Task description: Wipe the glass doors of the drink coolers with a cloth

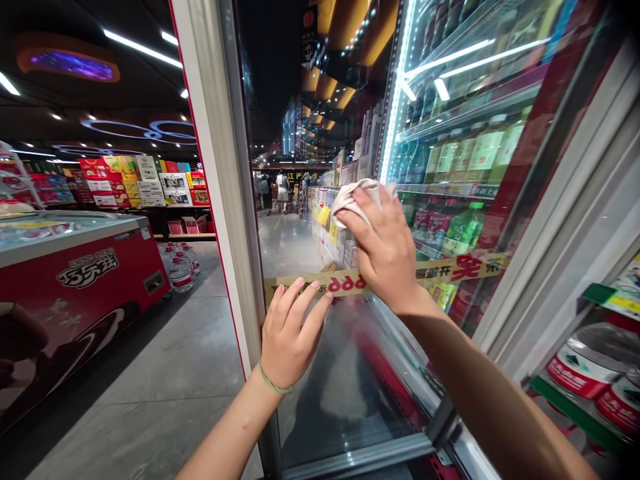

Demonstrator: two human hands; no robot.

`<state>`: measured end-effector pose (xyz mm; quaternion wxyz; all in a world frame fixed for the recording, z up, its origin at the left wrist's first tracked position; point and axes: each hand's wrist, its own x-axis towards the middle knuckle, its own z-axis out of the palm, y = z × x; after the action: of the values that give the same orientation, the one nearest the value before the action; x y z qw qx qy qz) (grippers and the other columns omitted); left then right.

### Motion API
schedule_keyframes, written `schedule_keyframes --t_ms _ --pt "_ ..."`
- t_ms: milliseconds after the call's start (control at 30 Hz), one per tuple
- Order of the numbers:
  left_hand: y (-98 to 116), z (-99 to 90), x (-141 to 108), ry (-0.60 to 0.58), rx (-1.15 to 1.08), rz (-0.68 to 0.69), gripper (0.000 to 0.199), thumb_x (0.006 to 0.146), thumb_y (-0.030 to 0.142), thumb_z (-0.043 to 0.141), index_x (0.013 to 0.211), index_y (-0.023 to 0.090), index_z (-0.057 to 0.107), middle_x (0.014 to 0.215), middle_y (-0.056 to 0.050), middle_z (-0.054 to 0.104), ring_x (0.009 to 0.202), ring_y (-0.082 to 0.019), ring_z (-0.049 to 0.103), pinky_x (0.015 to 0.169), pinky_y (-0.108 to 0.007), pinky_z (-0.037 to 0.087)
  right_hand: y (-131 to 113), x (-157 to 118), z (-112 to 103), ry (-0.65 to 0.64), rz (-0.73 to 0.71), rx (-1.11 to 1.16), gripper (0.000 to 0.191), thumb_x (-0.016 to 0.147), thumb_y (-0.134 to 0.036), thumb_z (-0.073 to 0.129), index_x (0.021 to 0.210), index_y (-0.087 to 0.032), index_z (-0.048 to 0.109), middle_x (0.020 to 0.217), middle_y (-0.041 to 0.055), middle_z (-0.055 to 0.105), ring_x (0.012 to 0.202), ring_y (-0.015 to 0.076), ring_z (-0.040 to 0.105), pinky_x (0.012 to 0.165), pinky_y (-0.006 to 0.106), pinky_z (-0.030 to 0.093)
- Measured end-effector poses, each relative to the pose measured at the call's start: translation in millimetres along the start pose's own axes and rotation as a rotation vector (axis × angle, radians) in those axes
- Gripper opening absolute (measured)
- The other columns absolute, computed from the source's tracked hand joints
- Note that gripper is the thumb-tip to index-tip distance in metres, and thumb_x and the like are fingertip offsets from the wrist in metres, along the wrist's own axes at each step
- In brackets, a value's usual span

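A glass door point(320, 373) in a pale metal frame stands in front of me, with a yellow printed strip point(450, 268) across it. My right hand point(383, 243) presses a crumpled white cloth point(345, 200) against the glass above the strip, its fingers bent over the cloth. Lower and to the left, my left hand point(295, 327) rests on the glass with its fingers spread, fingertips at the strip's left part. It holds nothing, and a thin green band circles the wrist. Part of the strip is hidden behind my right hand.
Shelves of bottles point(465, 150) stand behind the glass at the right. A red chest freezer point(95, 267) is at the left, with wrapped water bottles point(181, 270) beside it. Large bottles point(585, 360) sit on a green-edged rack at the lower right. Distant people point(283, 187) show in the glass.
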<state>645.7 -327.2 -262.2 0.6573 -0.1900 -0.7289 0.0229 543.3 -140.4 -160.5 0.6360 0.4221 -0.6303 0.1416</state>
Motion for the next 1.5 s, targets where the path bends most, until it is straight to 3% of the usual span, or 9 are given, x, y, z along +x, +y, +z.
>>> schedule_keyframes --t_ms 100,267,433,600,767,1033,1167,1333,1500 --pt "-1 1.4 -1 0.003 -0.004 0.002 0.037 0.093 0.006 0.064 0.126 0.019 0.071 0.127 -0.011 0.073 0.145 -0.024 0.049 0.126 -0.045 0.035 1 4 1 -0.105 -0.078 0.022 0.064 0.1 -0.011 0.042 0.156 -0.041 0.042 0.164 -0.0054 0.045 0.159 0.0262 0.029 0.129 0.06 0.03" --pt "-1 3.2 -2 0.004 -0.008 -0.01 0.036 0.093 0.007 0.064 0.126 0.021 0.071 0.127 -0.01 0.073 0.146 -0.023 0.049 0.126 -0.046 0.036 -1 19 4 -0.032 0.019 0.028 0.06 0.103 -0.016 0.041 0.158 -0.04 0.039 0.167 -0.0064 0.04 0.16 0.0278 0.023 0.131 0.062 0.025" --pt "-2 3.9 -3 -0.002 -0.006 -0.014 0.037 0.093 0.006 0.062 0.126 0.021 0.071 0.127 -0.01 0.073 0.146 -0.023 0.049 0.126 -0.045 0.035 -2 30 5 -0.117 -0.141 0.113 0.057 0.103 -0.017 0.044 0.154 -0.042 0.045 0.164 -0.0074 0.045 0.158 0.0223 0.03 0.132 0.053 0.028" --pt "-2 4.0 -4 -0.016 -0.01 -0.01 0.04 0.093 0.005 0.06 0.128 0.021 0.07 0.129 -0.01 0.073 0.146 -0.024 0.048 0.127 -0.046 0.034 -2 46 9 -0.061 -0.063 0.101 0.052 0.105 -0.02 0.042 0.153 -0.041 0.048 0.163 -0.0085 0.046 0.159 0.0221 0.027 0.132 0.057 0.025" --pt "-1 1.3 -3 -0.034 -0.01 -0.013 0.038 0.094 0.007 0.059 0.128 0.021 0.07 0.13 -0.009 0.072 0.144 -0.024 0.05 0.126 -0.046 0.035 -5 58 8 -0.167 -0.202 0.145 0.048 0.106 -0.019 0.038 0.147 -0.039 0.056 0.159 -0.0081 0.051 0.157 0.0184 0.034 0.132 0.05 0.029" --pt "0 -6.9 -6 -0.087 -0.006 -0.011 0.039 0.096 0.007 0.056 0.131 0.021 0.068 0.134 -0.009 0.071 0.148 -0.022 0.046 0.128 -0.044 0.033 -7 64 8 -0.185 -0.305 0.173 0.051 0.105 -0.018 0.042 0.149 -0.042 0.052 0.162 -0.0109 0.047 0.156 0.0158 0.034 0.133 0.046 0.028" --pt "-1 -8.7 -10 -0.101 0.003 -0.014 0.039 0.097 0.008 0.056 0.132 0.02 0.067 0.136 -0.01 0.07 0.149 -0.023 0.045 0.128 -0.045 0.033 -9 65 9 -0.14 -0.213 0.094 0.052 0.105 -0.015 0.039 0.148 -0.039 0.054 0.162 -0.0106 0.047 0.158 0.0175 0.029 0.134 0.048 0.026" --pt "0 -8.7 -12 -0.115 0.013 -0.017 0.039 0.097 0.008 0.054 0.132 0.02 0.067 0.136 -0.01 0.07 0.149 -0.023 0.045 0.127 -0.045 0.035 -14 58 13 -0.181 -0.391 0.098 0.049 0.106 -0.016 0.042 0.15 -0.036 0.052 0.164 -0.009 0.044 0.159 0.0152 0.027 0.133 0.045 0.027" --pt "4 -6.7 -23 -0.105 0.032 -0.044 0.042 0.095 0.007 0.056 0.132 0.022 0.067 0.136 -0.01 0.069 0.147 -0.023 0.047 0.128 -0.046 0.033 -17 56 18 -0.12 -0.321 0.058 0.055 0.103 -0.011 0.044 0.152 -0.035 0.05 0.166 -0.0062 0.041 0.161 0.0159 0.018 0.135 0.047 0.022"
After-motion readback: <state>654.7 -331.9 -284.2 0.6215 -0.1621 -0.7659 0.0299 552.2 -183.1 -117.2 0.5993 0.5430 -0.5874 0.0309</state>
